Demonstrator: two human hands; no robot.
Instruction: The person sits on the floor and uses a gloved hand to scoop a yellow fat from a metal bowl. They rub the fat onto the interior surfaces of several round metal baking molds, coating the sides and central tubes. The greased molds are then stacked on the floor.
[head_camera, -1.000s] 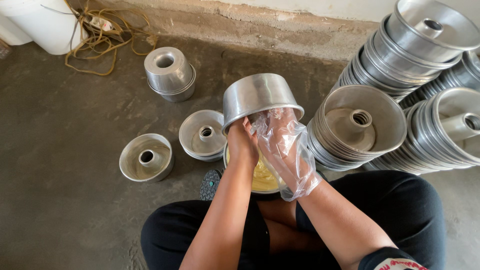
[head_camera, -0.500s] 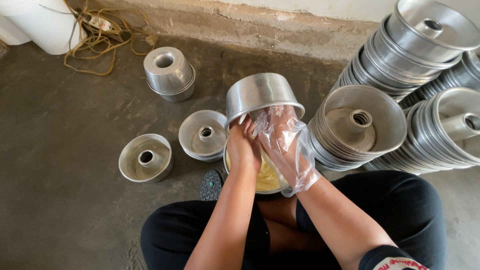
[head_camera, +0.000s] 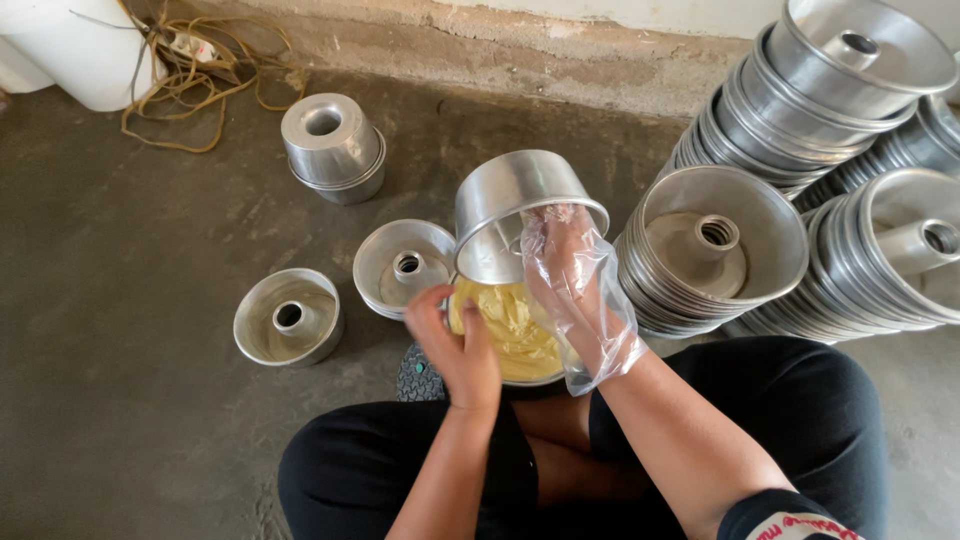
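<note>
Step in hand: the right hand (head_camera: 570, 265), in a loose clear plastic glove, reaches inside a tilted tube cake pan (head_camera: 515, 215), seemingly greasing its inner wall.
Left hand: the bare left hand (head_camera: 455, 345) hovers with fingers half curled just over the bowl of yellow grease (head_camera: 510, 330), gripping nothing I can make out.
Where the pan is: raised above the bowl, in front of the person's crossed legs on the concrete floor (head_camera: 120, 300).
Orientation: its open mouth faces down and towards the person, base up and away; the central axis leans steeply.
Next move calls for: probably turning the pan so the glove reaches uncoated wall.
Nearby: stacked pans (head_camera: 715, 250) to the right, single pans (head_camera: 290, 315) to the left.
</note>
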